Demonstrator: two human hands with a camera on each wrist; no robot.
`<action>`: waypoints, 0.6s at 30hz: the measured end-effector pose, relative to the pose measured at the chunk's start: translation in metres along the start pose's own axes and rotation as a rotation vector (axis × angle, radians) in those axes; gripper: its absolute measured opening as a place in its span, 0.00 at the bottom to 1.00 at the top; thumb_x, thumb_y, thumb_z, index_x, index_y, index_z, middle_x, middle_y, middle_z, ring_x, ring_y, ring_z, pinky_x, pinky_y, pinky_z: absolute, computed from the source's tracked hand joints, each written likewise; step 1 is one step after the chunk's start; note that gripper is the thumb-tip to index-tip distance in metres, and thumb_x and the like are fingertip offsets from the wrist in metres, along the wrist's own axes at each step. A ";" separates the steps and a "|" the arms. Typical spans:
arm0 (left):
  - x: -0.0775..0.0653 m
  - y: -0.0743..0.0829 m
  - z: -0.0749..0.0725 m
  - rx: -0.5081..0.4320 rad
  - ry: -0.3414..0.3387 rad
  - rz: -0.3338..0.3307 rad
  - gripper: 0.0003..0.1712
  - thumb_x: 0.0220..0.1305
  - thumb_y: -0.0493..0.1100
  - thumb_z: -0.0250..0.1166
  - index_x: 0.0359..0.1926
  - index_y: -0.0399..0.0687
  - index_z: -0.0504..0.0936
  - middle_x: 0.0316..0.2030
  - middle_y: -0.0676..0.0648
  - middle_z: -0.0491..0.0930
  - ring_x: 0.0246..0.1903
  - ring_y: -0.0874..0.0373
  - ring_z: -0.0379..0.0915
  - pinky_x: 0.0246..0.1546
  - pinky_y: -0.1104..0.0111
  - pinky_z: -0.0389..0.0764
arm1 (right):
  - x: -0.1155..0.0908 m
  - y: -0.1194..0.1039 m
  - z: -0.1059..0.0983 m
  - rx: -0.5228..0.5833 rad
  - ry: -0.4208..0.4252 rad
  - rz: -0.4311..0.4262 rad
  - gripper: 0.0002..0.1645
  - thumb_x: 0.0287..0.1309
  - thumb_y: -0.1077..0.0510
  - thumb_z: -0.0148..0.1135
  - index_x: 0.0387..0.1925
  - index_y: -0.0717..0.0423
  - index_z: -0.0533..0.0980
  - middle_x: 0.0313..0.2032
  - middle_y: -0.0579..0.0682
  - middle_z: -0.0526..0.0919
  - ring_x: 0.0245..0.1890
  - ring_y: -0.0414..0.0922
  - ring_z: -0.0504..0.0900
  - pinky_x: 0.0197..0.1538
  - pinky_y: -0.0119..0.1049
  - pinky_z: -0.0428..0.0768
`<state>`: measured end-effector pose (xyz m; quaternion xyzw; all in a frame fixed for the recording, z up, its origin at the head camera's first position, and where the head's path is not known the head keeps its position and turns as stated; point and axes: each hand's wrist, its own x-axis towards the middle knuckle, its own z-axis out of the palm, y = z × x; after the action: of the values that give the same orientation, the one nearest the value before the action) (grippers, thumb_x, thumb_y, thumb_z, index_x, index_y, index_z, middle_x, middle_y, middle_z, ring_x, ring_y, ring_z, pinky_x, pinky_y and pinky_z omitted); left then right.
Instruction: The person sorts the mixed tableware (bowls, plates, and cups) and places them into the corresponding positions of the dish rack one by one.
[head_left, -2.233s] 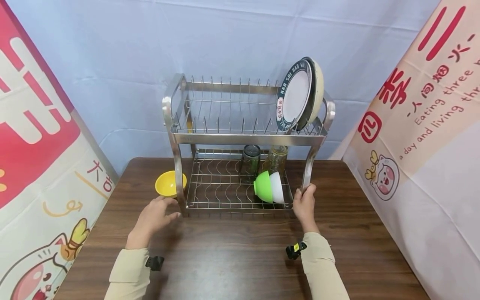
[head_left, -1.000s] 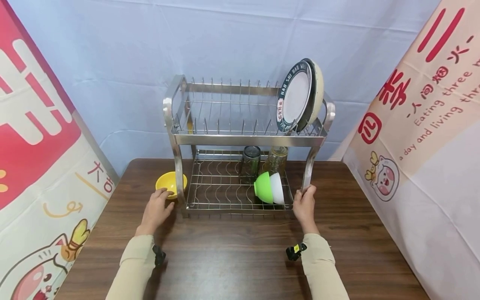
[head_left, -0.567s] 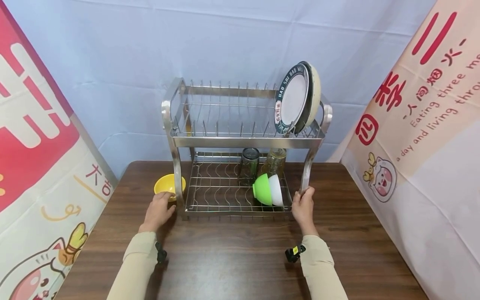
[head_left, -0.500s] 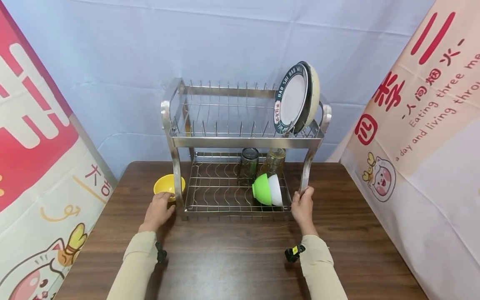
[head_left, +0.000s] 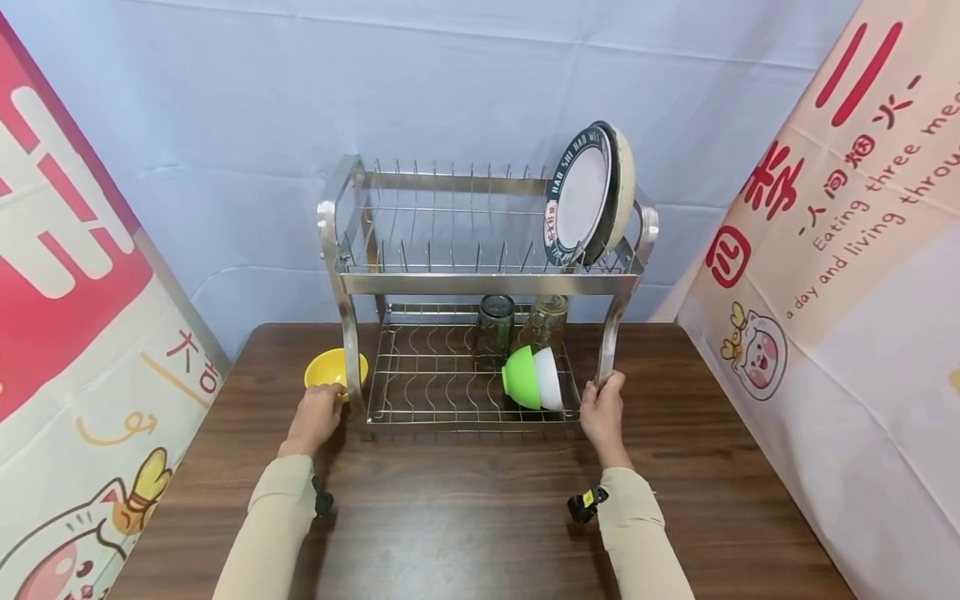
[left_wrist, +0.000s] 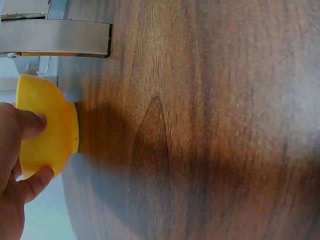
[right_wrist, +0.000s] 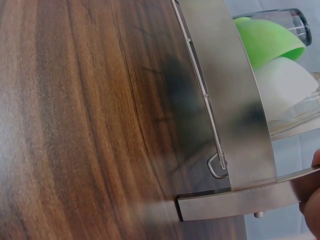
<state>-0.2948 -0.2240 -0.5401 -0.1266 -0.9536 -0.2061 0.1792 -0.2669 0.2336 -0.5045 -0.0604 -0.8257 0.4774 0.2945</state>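
A yellow bowl point(head_left: 324, 372) stands upright on the table, left of the metal dish rack point(head_left: 487, 285) and partly behind its left front leg. My left hand point(head_left: 313, 417) grips the bowl's near side, with fingers at the rim in the head view. In the left wrist view, two digits press the outer wall of the yellow bowl point(left_wrist: 52, 120), whose base sits at the tabletop. My right hand point(head_left: 603, 410) holds the rack's right front leg point(head_left: 611, 337) low down. That leg point(right_wrist: 235, 202) runs into the hand in the right wrist view, where the hand is mostly cut off.
On the rack's lower tier, a green bowl point(head_left: 522, 379) and a white bowl point(head_left: 549, 380) lie nested on their sides, near a dark glass point(head_left: 495, 329) and a yellowish glass point(head_left: 547, 321). A rimmed plate point(head_left: 577, 196) and a cream dish point(head_left: 624, 183) stand upright on the top tier's right.
My left hand has come forward from in front of the yellow bowl and taken hold of it. The right hand stays on the rack leg. The head view has shifted slightly.
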 end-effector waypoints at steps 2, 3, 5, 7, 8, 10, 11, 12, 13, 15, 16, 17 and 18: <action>0.000 0.001 0.000 -0.002 0.003 -0.005 0.06 0.51 0.25 0.63 0.33 0.32 0.79 0.29 0.37 0.79 0.33 0.40 0.72 0.41 0.49 0.72 | 0.000 0.000 0.000 -0.002 0.001 -0.002 0.15 0.60 0.70 0.47 0.47 0.66 0.57 0.28 0.63 0.72 0.30 0.60 0.71 0.36 0.52 0.68; 0.000 0.001 0.000 -0.003 0.006 -0.006 0.06 0.51 0.25 0.63 0.33 0.32 0.79 0.29 0.37 0.79 0.33 0.39 0.72 0.41 0.49 0.72 | 0.000 0.001 0.000 -0.004 0.001 -0.004 0.15 0.60 0.70 0.47 0.47 0.66 0.57 0.28 0.62 0.72 0.30 0.60 0.71 0.36 0.52 0.68; 0.000 0.002 0.000 -0.007 0.017 -0.002 0.07 0.50 0.25 0.64 0.33 0.31 0.79 0.29 0.37 0.79 0.33 0.39 0.72 0.42 0.49 0.72 | 0.000 0.001 0.000 -0.003 0.003 -0.007 0.14 0.60 0.70 0.47 0.47 0.66 0.57 0.28 0.62 0.72 0.30 0.60 0.71 0.36 0.51 0.68; -0.001 0.001 -0.001 -0.012 0.036 0.000 0.08 0.49 0.25 0.64 0.33 0.31 0.79 0.30 0.36 0.79 0.34 0.39 0.72 0.42 0.50 0.71 | 0.000 0.001 0.000 0.001 0.007 -0.009 0.14 0.60 0.70 0.47 0.46 0.66 0.57 0.28 0.63 0.72 0.30 0.60 0.71 0.36 0.51 0.68; -0.002 0.001 -0.001 -0.014 0.050 0.002 0.09 0.48 0.25 0.64 0.34 0.31 0.79 0.30 0.36 0.80 0.34 0.39 0.72 0.42 0.50 0.71 | 0.000 0.001 0.000 0.003 0.008 -0.009 0.15 0.59 0.70 0.47 0.46 0.66 0.57 0.28 0.63 0.72 0.30 0.61 0.71 0.36 0.51 0.68; -0.004 0.001 -0.001 -0.019 0.082 0.008 0.10 0.47 0.25 0.64 0.34 0.31 0.79 0.31 0.36 0.80 0.35 0.39 0.71 0.42 0.50 0.71 | 0.000 0.002 0.000 0.004 0.011 -0.012 0.15 0.59 0.70 0.47 0.47 0.66 0.57 0.28 0.63 0.72 0.30 0.61 0.71 0.36 0.51 0.68; -0.004 0.001 -0.002 -0.021 0.101 0.009 0.11 0.46 0.25 0.65 0.35 0.31 0.79 0.31 0.36 0.80 0.35 0.39 0.71 0.42 0.51 0.71 | 0.001 0.002 0.001 0.006 0.012 -0.012 0.15 0.59 0.70 0.47 0.47 0.66 0.57 0.28 0.63 0.72 0.30 0.61 0.71 0.36 0.52 0.68; -0.005 0.000 -0.002 -0.022 0.123 0.011 0.11 0.46 0.25 0.65 0.35 0.31 0.79 0.31 0.36 0.79 0.36 0.39 0.70 0.42 0.51 0.71 | 0.001 0.003 0.001 0.006 0.014 -0.014 0.15 0.59 0.69 0.47 0.47 0.66 0.57 0.28 0.63 0.72 0.30 0.61 0.71 0.35 0.52 0.68; -0.006 0.000 -0.003 -0.021 0.147 0.016 0.11 0.46 0.25 0.65 0.35 0.31 0.79 0.31 0.36 0.79 0.36 0.39 0.70 0.42 0.51 0.71 | 0.001 0.003 0.001 0.009 0.014 -0.014 0.15 0.59 0.69 0.47 0.47 0.66 0.57 0.28 0.63 0.72 0.30 0.61 0.71 0.35 0.52 0.68; -0.007 0.000 -0.006 -0.020 0.197 0.033 0.10 0.47 0.25 0.65 0.35 0.32 0.79 0.31 0.36 0.78 0.36 0.39 0.69 0.41 0.51 0.71 | 0.002 0.004 0.001 0.010 0.015 -0.016 0.15 0.60 0.69 0.47 0.47 0.66 0.57 0.28 0.62 0.71 0.30 0.60 0.71 0.35 0.52 0.68; -0.007 -0.001 -0.007 -0.019 0.222 0.043 0.10 0.47 0.25 0.65 0.35 0.31 0.79 0.30 0.36 0.78 0.36 0.39 0.69 0.41 0.51 0.71 | 0.002 0.004 0.001 0.011 0.013 -0.014 0.15 0.60 0.69 0.47 0.47 0.66 0.57 0.28 0.62 0.71 0.30 0.60 0.71 0.35 0.52 0.68; -0.007 -0.001 -0.008 -0.015 0.250 0.056 0.10 0.47 0.25 0.65 0.34 0.31 0.79 0.30 0.36 0.77 0.36 0.39 0.69 0.42 0.52 0.71 | 0.002 0.004 0.002 0.012 0.012 -0.014 0.15 0.60 0.69 0.47 0.47 0.66 0.57 0.28 0.62 0.71 0.30 0.61 0.71 0.35 0.52 0.68; -0.008 -0.002 -0.010 -0.010 0.277 0.070 0.11 0.46 0.25 0.65 0.34 0.31 0.79 0.30 0.36 0.77 0.36 0.39 0.68 0.42 0.52 0.70 | 0.002 0.003 0.002 0.010 0.010 -0.013 0.15 0.60 0.69 0.47 0.47 0.66 0.57 0.28 0.63 0.71 0.30 0.61 0.71 0.35 0.52 0.68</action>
<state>-0.2855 -0.2315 -0.5351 -0.1311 -0.9137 -0.2200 0.3156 -0.2699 0.2349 -0.5072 -0.0556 -0.8221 0.4794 0.3019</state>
